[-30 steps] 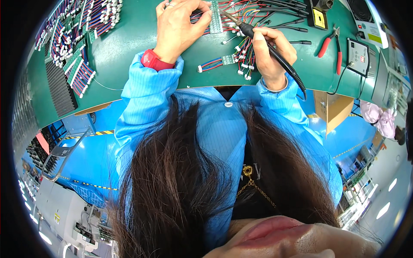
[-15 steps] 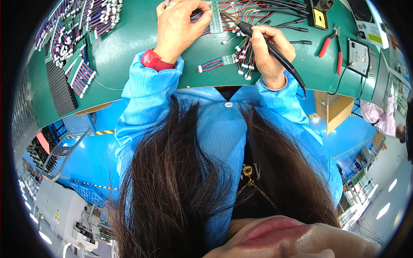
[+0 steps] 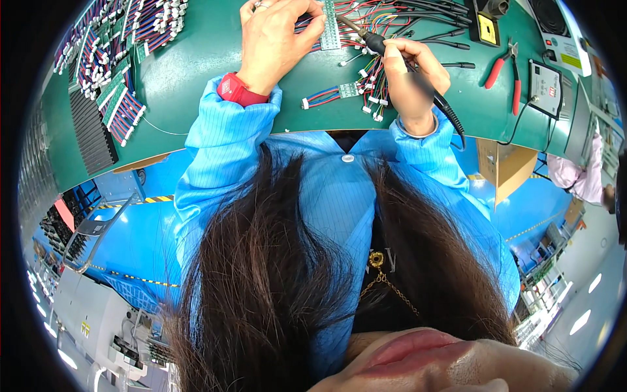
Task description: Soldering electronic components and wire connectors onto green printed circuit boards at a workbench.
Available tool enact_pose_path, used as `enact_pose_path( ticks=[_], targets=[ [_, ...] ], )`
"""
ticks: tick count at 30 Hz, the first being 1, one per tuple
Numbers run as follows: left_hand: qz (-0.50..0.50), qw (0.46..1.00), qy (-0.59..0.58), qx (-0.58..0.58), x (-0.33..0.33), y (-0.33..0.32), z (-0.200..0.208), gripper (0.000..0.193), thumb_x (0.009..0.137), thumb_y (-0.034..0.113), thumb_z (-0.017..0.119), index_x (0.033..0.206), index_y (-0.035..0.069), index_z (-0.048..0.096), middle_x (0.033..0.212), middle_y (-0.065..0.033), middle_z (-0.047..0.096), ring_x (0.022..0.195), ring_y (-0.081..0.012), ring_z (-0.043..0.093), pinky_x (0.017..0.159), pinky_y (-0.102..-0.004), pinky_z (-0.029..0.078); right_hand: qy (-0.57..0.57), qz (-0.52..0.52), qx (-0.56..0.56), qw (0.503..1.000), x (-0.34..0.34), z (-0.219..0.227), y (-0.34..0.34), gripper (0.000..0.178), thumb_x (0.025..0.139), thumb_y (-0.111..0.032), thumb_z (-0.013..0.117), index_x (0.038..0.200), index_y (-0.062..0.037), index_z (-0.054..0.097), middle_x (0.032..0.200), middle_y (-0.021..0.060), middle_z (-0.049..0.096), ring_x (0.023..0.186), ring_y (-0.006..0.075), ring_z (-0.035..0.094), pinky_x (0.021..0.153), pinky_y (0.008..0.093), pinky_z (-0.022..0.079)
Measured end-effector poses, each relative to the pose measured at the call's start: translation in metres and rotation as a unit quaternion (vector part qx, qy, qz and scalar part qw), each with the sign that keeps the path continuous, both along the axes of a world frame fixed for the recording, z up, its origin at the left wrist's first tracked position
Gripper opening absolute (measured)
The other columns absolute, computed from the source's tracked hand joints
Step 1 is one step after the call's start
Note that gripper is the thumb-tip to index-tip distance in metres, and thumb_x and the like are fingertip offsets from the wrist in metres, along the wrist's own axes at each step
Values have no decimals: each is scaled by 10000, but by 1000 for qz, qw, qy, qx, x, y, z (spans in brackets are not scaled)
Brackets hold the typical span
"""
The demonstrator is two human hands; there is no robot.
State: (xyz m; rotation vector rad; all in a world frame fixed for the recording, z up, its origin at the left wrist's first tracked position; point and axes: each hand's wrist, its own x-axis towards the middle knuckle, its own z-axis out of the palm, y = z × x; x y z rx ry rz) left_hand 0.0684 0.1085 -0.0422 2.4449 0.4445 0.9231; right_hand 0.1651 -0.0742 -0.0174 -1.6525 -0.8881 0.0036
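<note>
In my right hand (image 3: 416, 81) is a soldering iron (image 3: 372, 42), gripped like a pen. Its metal end points up and left, to the edge of a pale green circuit board strip (image 3: 330, 29). Just left of that strip, my left hand (image 3: 277, 39) is closed with thumb and finger pinched together. What lies in the pinch is hidden, though coloured wires show beside it. A small board with red, blue and black wires (image 3: 326, 98) and a white connector lies nearer to me. Next to it spreads a bunch of wires with white plugs (image 3: 377, 98).
Many wired boards (image 3: 104, 65) are heaped on the left of the green bench (image 3: 196, 78). To the right lie red-handled cutters (image 3: 506, 75), a soldering stand with yellow sponge (image 3: 485, 27) and a grey control box (image 3: 545, 86). Black-sleeved cables (image 3: 444, 32) lie at the far side.
Both hands have shifted very slightly to the right, along with the board strip and the iron. Each hand keeps its grip; nothing has been let go.
</note>
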Motion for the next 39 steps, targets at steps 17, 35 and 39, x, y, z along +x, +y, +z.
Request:
enact_pose_path(
  ticks=[17, 35, 39],
  targets=[
    [31, 999, 17, 17, 5, -11, 9, 55, 757, 132, 683, 741, 124, 631, 816, 19, 671, 874, -217, 626, 939, -406, 363, -51, 15, -6, 999, 2, -2, -1, 115, 774, 6, 689, 883, 40, 703, 738, 72, 676, 571, 102, 500, 540, 204, 425],
    [-21, 999, -6, -25, 3, -2, 4, 41, 750, 123, 667, 746, 115, 627, 820, 6, 677, 837, -226, 627, 908, -370, 384, -64, -8, -14, 998, 0, -2, -2, 109, 778, -10, 692, 877, 33, 706, 726, 66, 680, 564, 100, 505, 539, 207, 431],
    [-2, 999, 2, -38, 3, -2, -3, 43, 749, 122, 667, 745, 112, 626, 825, 6, 681, 839, -224, 628, 905, -362, 385, -61, -9, -5, 998, 0, 0, -1, 110, 777, -10, 693, 877, 34, 705, 721, 63, 678, 564, 100, 504, 540, 208, 432]
  ],
)
